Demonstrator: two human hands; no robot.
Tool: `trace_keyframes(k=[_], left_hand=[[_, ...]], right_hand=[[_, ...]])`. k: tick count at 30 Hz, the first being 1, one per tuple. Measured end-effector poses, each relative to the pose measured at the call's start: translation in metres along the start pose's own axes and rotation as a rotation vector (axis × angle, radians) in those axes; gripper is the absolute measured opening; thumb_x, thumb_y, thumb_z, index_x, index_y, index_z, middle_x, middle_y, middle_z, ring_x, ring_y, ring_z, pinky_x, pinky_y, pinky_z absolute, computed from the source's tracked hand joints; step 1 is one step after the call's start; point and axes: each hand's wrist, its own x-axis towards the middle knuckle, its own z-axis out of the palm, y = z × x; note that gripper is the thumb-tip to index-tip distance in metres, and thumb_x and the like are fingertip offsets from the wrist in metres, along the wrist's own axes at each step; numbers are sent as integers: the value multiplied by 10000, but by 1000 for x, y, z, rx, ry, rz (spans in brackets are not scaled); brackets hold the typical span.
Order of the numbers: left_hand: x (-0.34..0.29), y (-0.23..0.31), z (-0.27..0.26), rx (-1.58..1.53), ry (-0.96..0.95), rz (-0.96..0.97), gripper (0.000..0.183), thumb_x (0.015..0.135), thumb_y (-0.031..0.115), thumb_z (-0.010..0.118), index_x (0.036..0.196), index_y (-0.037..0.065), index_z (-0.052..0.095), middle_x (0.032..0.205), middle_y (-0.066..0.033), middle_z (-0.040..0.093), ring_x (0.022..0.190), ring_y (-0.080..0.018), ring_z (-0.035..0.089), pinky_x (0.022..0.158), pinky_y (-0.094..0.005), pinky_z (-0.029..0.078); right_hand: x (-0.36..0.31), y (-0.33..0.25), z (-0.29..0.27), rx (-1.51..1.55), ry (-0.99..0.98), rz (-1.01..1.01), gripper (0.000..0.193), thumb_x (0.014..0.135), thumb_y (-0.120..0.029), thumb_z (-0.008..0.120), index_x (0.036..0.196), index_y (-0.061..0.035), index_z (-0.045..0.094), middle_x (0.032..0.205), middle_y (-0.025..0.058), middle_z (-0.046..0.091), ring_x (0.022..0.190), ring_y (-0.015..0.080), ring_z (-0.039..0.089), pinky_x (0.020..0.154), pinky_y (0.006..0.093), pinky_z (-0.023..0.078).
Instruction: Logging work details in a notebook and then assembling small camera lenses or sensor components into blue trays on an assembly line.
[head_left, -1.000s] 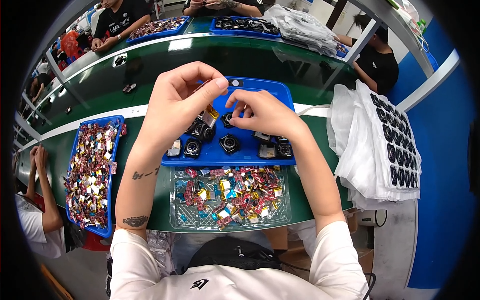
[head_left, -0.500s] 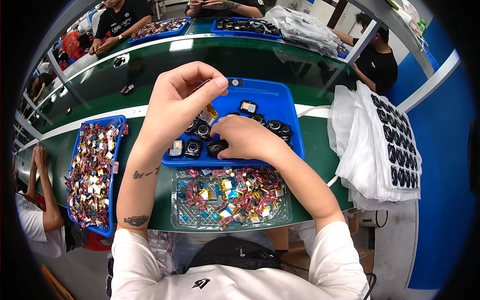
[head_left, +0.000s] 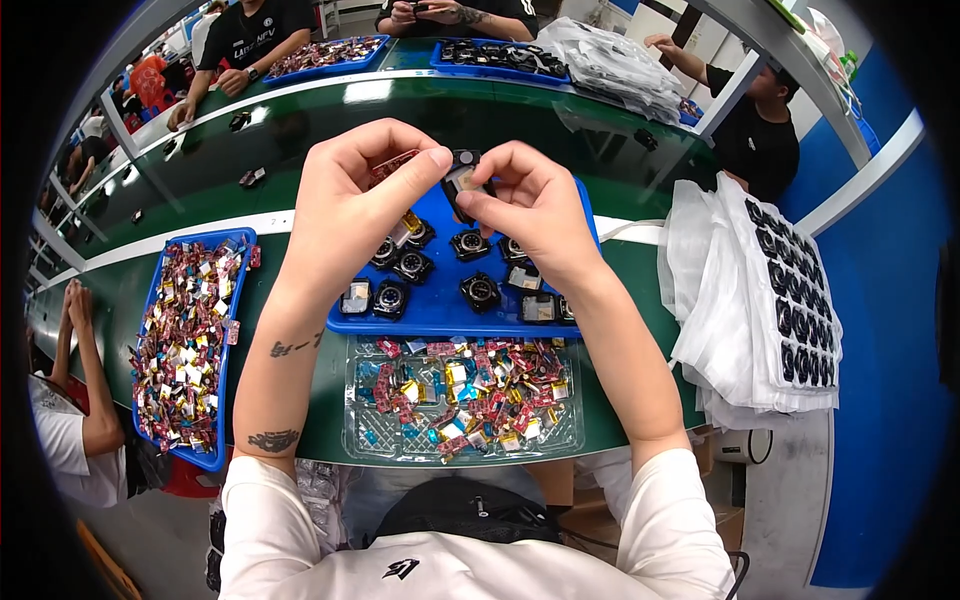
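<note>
Above a blue tray, my left hand pinches a red circuit board, mostly covered by its fingers. At its fingertips is a small black strip with a round grey spot; whether it joins the board is hidden. My right hand is closed on a black watch case, tilted, its pale inside showing. The two hands nearly meet. In the tray below lie several black watch cases, some dial side up, others showing pale insides. A yellow-and-white piece shows beside my left wrist.
A clear plastic tray of small circuit boards sits at the near table edge. Another blue tray heaped with boards stands left. White sheets with black watch parts are stacked right. Across the green table, co-workers sit beside more trays.
My right hand has risen from the blue tray with a watch case and come up beside my left hand. The left hand has stayed nearly still, still pinching the circuit board.
</note>
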Motion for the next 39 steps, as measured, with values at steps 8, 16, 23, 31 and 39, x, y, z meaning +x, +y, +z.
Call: trace_keyframes(k=[8, 16, 23, 31, 39], left_hand=[[-1, -7, 10, 76, 66, 4, 156, 860, 143, 673, 851, -12, 657, 708, 37, 600, 644, 8, 501, 548, -147, 371], [-1, -15, 14, 97, 87, 21, 163, 856, 132, 664, 854, -30, 667, 687, 29, 602, 621, 1, 489, 534, -164, 372], [2, -23, 15, 215, 151, 11, 186, 839, 132, 660, 818, -51, 676, 611, 26, 578, 558, 1, 457, 485, -175, 342], [1, -25, 17, 211, 167, 56, 202, 843, 140, 651, 830, -60, 678, 599, 22, 576, 554, -1, 464, 477, -177, 341], [1, -25, 17, 213, 168, 51, 201, 842, 137, 649, 829, -61, 678, 600, 9, 591, 546, -8, 480, 475, -180, 357]], right_hand=[[-2, -5, 6, 8, 167, -47, 386, 810, 13, 665, 1167, 35, 519, 959, 86, 613, 828, 109, 633, 702, 219, 532], [-4, -8, 6, -44, 186, 45, 303, 850, -26, 637, 1150, 5, 603, 938, 89, 649, 777, 107, 643, 644, 213, 547], [-8, -13, 15, 54, 148, -16, 267, 857, 7, 608, 1120, 48, 582, 941, 107, 654, 829, 124, 659, 722, 241, 574], [-9, -13, 19, 7, 159, -38, 257, 851, 22, 609, 1105, 50, 579, 941, 108, 651, 833, 125, 657, 717, 245, 575], [-10, -14, 21, -34, 170, -61, 226, 863, -4, 617, 1080, 51, 590, 918, 107, 654, 822, 124, 657, 705, 248, 578]])
